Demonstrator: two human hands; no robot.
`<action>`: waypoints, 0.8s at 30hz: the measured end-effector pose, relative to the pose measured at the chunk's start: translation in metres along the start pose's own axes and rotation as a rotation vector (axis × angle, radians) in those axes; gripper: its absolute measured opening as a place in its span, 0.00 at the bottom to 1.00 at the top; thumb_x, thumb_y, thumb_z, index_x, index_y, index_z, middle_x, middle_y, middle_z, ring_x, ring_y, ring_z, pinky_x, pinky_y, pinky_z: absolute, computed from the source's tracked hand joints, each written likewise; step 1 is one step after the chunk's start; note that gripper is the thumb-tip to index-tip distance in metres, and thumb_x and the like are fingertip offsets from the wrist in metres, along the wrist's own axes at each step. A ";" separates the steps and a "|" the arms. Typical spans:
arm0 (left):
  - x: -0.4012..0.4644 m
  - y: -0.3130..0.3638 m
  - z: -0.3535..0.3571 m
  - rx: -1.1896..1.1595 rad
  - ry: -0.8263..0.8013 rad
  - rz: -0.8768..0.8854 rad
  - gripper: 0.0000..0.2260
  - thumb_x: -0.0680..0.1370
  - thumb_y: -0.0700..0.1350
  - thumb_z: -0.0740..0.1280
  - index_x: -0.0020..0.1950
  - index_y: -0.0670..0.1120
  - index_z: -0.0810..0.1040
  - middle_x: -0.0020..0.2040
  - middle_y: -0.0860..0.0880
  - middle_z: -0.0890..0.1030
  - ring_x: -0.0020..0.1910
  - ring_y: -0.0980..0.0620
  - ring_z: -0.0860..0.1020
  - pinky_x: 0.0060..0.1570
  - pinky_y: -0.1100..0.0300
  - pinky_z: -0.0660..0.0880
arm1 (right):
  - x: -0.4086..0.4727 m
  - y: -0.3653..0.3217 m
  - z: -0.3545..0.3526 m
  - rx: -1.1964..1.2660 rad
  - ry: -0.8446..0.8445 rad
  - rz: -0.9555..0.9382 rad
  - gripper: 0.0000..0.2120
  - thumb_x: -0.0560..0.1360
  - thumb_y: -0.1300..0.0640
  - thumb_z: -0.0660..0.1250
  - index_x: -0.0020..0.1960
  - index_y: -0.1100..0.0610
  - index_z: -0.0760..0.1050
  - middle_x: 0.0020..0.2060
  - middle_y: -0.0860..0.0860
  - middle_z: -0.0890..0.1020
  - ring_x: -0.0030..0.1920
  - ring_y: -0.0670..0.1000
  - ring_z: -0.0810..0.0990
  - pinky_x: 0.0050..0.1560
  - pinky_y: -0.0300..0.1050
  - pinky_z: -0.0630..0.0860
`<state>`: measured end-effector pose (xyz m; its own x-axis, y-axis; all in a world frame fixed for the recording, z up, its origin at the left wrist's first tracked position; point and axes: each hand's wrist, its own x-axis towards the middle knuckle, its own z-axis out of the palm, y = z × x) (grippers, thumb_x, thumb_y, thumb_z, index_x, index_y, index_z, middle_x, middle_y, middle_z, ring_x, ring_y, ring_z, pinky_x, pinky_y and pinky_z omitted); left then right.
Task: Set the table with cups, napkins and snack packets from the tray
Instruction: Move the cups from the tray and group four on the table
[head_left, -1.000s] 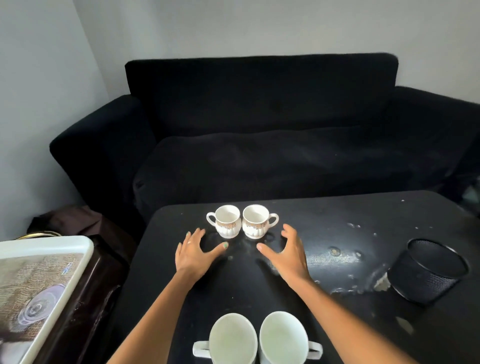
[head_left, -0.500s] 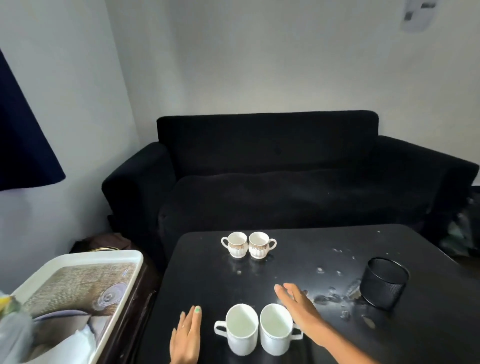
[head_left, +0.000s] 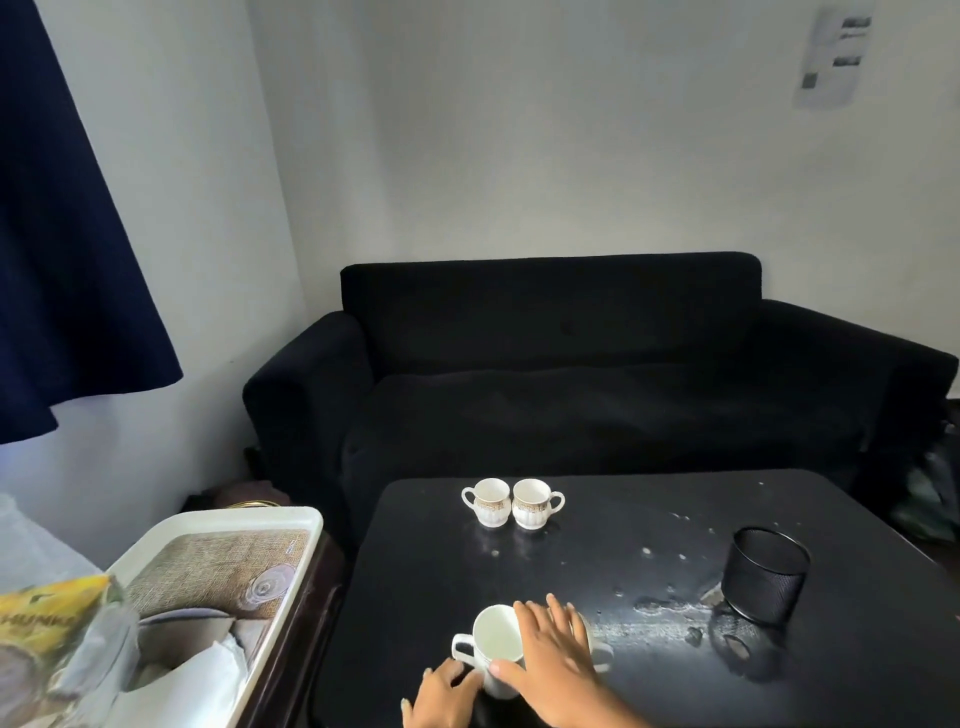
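We see two plain white mugs at the near edge of the black table, both empty. The right hand lies flat over them, fingers straight; the left hand touches the left mug's handle with relaxed fingers. Beside the table, the white tray holds napkins and a yellow snack packet.

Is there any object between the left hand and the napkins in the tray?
Nothing visible stands between them. The left hand rests by the plain white cup near the table's front edge. The white napkins lie in the tray to its left, past the table edge. A yellow snack packet lies farther left.
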<state>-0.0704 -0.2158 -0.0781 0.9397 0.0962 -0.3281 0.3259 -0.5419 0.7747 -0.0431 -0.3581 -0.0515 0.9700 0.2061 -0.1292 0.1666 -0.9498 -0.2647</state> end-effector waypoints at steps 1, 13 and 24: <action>0.002 0.000 0.001 0.017 -0.001 -0.002 0.11 0.75 0.56 0.59 0.49 0.53 0.77 0.67 0.57 0.73 0.75 0.53 0.61 0.75 0.49 0.47 | 0.001 -0.002 0.000 -0.015 -0.006 0.007 0.36 0.76 0.40 0.58 0.77 0.55 0.50 0.76 0.49 0.56 0.77 0.54 0.45 0.75 0.53 0.39; 0.016 0.005 0.014 0.145 -0.046 -0.046 0.23 0.78 0.55 0.61 0.73 0.57 0.64 0.73 0.54 0.67 0.77 0.53 0.56 0.75 0.46 0.44 | 0.019 -0.007 -0.007 -0.067 -0.034 -0.024 0.35 0.77 0.43 0.58 0.77 0.56 0.50 0.74 0.54 0.62 0.77 0.52 0.50 0.76 0.50 0.38; 0.047 0.022 0.030 0.073 0.132 -0.048 0.33 0.79 0.55 0.60 0.78 0.51 0.45 0.77 0.58 0.55 0.76 0.60 0.54 0.76 0.58 0.46 | 0.063 -0.012 -0.013 0.091 -0.036 -0.040 0.34 0.79 0.48 0.60 0.77 0.56 0.46 0.72 0.54 0.62 0.73 0.53 0.60 0.74 0.44 0.53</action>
<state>-0.0218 -0.2481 -0.0927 0.9301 0.2297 -0.2867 0.3674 -0.5925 0.7170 0.0186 -0.3368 -0.0442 0.9556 0.2534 -0.1502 0.1867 -0.9155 -0.3562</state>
